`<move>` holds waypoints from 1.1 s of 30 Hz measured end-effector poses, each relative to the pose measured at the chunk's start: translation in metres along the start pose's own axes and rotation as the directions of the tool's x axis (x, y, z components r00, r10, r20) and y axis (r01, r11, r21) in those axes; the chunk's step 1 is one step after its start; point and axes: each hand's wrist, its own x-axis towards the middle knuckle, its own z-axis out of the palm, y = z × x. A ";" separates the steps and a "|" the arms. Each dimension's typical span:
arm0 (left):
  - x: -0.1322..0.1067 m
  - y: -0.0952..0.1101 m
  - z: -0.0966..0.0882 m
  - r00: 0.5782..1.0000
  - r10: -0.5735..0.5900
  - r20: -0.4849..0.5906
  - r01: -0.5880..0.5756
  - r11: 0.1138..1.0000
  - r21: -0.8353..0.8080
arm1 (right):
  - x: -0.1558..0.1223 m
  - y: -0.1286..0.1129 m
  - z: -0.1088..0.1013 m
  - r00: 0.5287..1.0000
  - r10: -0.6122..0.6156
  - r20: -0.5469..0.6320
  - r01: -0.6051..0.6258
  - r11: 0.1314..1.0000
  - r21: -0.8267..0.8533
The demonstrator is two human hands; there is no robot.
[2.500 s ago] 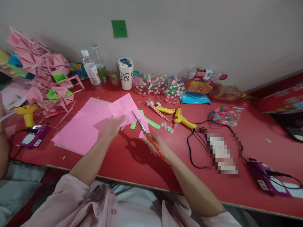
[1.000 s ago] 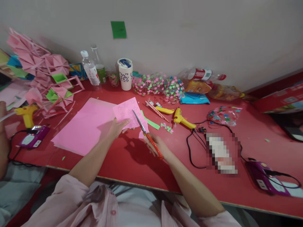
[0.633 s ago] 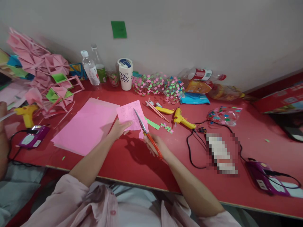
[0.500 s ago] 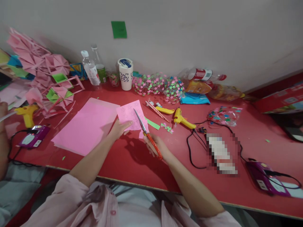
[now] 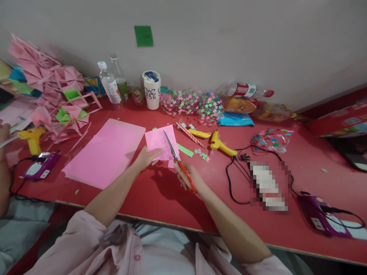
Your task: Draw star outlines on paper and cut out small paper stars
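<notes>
Over the middle of the red table, my left hand (image 5: 147, 157) pinches the lower left edge of a pink piece of paper (image 5: 157, 141) that has faint drawn lines on it. My right hand (image 5: 189, 177) grips the orange handles of a pair of scissors (image 5: 185, 174). Their blades point up and to the left, across the right part of the paper. A small pink scrap (image 5: 171, 164) shows just below the paper. Left of my hands lies a stack of larger pink sheets (image 5: 103, 152). Close by on the right are a green strip (image 5: 185, 150) and several small paper stars (image 5: 202, 154).
A yellow glue gun (image 5: 222, 144), a yellow cutter (image 5: 200, 133) and striped sticks (image 5: 190, 134) lie beyond my right hand. A white cup (image 5: 152, 91) and bottles (image 5: 110, 86) stand along the wall. Pink paper constructions (image 5: 51, 76) and another person's hand (image 5: 3, 133) are at left.
The pink paper has shifted slightly down and turned a little in my left hand. My right hand and the scissors stay almost where they were.
</notes>
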 end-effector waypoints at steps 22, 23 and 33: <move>0.007 -0.008 0.000 0.995 -0.087 0.046 0.091 0.993 -0.080 | 0.003 -0.001 -0.001 0.998 0.014 -0.058 -0.012 0.999 0.041; 0.007 -0.006 0.000 0.997 -0.078 0.025 0.081 0.991 -0.110 | 0.004 -0.001 -0.002 0.998 0.022 -0.052 -0.019 0.998 0.053; 0.016 0.014 -0.015 0.946 0.022 -0.323 -0.113 0.957 -0.268 | -0.002 -0.008 -0.021 0.993 -0.118 -0.014 0.104 0.918 -0.384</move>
